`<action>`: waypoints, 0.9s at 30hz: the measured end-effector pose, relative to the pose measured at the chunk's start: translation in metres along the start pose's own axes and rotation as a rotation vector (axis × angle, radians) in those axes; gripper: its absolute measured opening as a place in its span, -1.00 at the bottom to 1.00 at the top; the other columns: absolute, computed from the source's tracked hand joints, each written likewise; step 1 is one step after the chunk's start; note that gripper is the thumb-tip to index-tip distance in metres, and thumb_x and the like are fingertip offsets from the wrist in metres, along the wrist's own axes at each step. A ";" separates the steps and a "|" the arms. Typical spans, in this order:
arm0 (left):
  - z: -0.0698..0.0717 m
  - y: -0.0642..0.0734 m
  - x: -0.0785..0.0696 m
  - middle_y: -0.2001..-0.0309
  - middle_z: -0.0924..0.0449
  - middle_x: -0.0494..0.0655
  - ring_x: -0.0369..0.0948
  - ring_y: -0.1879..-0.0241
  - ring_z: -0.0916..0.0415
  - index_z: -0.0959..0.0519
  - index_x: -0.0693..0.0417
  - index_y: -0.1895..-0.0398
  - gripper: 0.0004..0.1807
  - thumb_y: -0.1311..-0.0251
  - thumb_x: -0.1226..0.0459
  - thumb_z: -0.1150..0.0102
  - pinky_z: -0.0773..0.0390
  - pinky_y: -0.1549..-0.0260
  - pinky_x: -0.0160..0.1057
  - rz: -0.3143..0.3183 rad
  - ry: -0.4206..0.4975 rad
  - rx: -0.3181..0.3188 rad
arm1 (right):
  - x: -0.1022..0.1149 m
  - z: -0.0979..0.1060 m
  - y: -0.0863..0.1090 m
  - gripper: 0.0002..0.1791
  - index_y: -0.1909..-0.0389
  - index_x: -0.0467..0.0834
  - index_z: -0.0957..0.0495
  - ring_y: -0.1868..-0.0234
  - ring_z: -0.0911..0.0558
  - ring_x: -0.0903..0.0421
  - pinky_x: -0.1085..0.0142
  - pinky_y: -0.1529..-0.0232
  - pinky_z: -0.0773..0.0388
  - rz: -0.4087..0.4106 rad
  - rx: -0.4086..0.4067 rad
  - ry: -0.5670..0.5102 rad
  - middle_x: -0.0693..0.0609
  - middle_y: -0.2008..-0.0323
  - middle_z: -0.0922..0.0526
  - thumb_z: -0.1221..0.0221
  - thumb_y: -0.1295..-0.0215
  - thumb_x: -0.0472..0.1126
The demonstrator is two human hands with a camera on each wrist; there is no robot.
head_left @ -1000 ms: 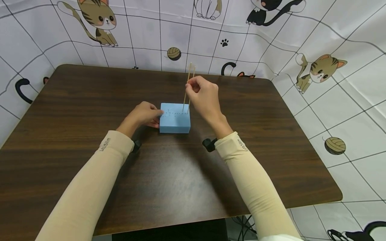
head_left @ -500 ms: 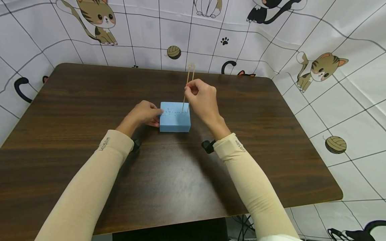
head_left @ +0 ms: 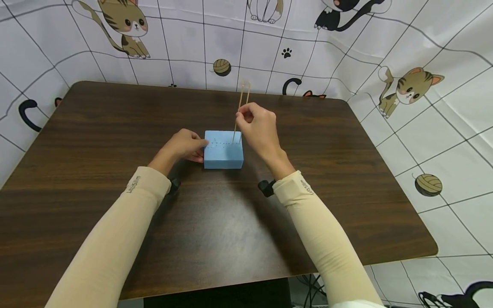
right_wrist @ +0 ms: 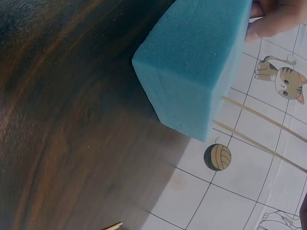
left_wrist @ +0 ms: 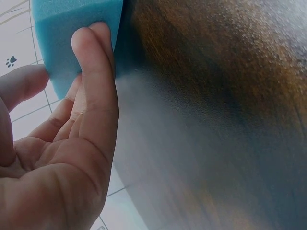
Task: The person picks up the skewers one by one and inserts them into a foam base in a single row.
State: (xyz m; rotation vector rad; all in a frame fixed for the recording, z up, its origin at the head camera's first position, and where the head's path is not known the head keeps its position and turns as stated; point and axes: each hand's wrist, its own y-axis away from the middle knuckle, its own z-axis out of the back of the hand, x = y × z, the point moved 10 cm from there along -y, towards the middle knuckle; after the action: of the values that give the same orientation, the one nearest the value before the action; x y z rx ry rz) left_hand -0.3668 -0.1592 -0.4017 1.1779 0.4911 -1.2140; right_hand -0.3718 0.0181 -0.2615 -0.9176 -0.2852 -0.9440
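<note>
Left hand [head_left: 186, 145], fingers mostly straight, touches block [head_left: 223, 154] at 9 o'clock | right hand [head_left: 262, 126] pinches stick [head_left: 240, 97] | second stick [head_left: 247, 96] beside it | both upright in block toward 3.

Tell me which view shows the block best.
The head view: it shows the block nearly whole, with its dotted top and front side. The right wrist view shows it larger, but the frame's top edge cuts it off. The left wrist view shows only part of it, partly behind the left hand.
</note>
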 end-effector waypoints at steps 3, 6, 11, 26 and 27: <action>-0.001 0.000 -0.001 0.27 -0.58 0.17 -0.26 0.53 -0.60 -0.39 0.44 -0.17 -0.57 -0.48 0.21 -0.01 -0.74 0.29 -0.25 0.002 0.006 0.003 | 0.001 0.005 0.000 -0.87 0.26 -0.33 -0.64 0.41 -0.63 0.08 0.32 0.33 -0.63 0.004 -0.004 -0.002 -0.13 0.38 -0.71 -0.18 -0.34 -0.33; -0.003 0.000 -0.002 0.26 -0.58 0.17 -0.26 0.51 -0.61 -0.40 0.44 -0.17 -0.57 -0.48 0.21 -0.01 -0.74 0.28 -0.25 -0.002 0.006 0.004 | 0.003 0.014 0.000 -0.85 0.29 -0.31 -0.65 0.43 -0.62 0.08 0.32 0.33 -0.60 0.020 -0.027 0.003 -0.11 0.42 -0.70 -0.17 -0.33 -0.29; -0.002 0.001 -0.002 0.25 -0.58 0.16 -0.26 0.49 -0.60 -0.41 0.43 -0.17 -0.57 -0.48 0.20 -0.02 -0.74 0.28 -0.25 0.000 0.009 0.000 | -0.005 0.034 -0.004 -0.77 0.34 -0.27 -0.66 0.47 -0.58 0.06 0.29 0.35 -0.53 -0.007 -0.063 0.021 -0.10 0.48 -0.67 -0.09 -0.38 -0.23; -0.001 0.001 -0.001 0.17 -0.57 0.25 -0.28 0.52 -0.62 -0.36 0.45 -0.22 -0.51 -0.48 0.17 -0.01 -0.73 0.28 -0.28 -0.011 -0.015 0.020 | -0.116 0.024 0.001 -0.57 0.74 -0.06 -0.20 0.71 -0.01 0.22 0.36 0.65 -0.02 -0.509 0.358 0.320 0.15 0.77 -0.07 -0.03 -0.34 -0.14; -0.002 0.001 -0.001 0.17 -0.57 0.24 -0.28 0.51 -0.62 -0.36 0.45 -0.22 -0.51 -0.48 0.17 -0.01 -0.73 0.28 -0.28 -0.012 -0.013 0.023 | -0.124 0.023 0.004 -0.57 0.72 -0.06 -0.20 0.71 -0.03 0.21 0.35 0.65 -0.04 -0.550 0.389 0.344 0.14 0.76 -0.09 -0.04 -0.35 -0.12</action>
State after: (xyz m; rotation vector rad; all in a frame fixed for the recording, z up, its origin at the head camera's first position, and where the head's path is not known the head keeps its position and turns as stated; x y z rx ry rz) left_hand -0.3658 -0.1566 -0.4010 1.1873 0.4766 -1.2398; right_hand -0.4370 0.1085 -0.3215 -0.3052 -0.4175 -1.4690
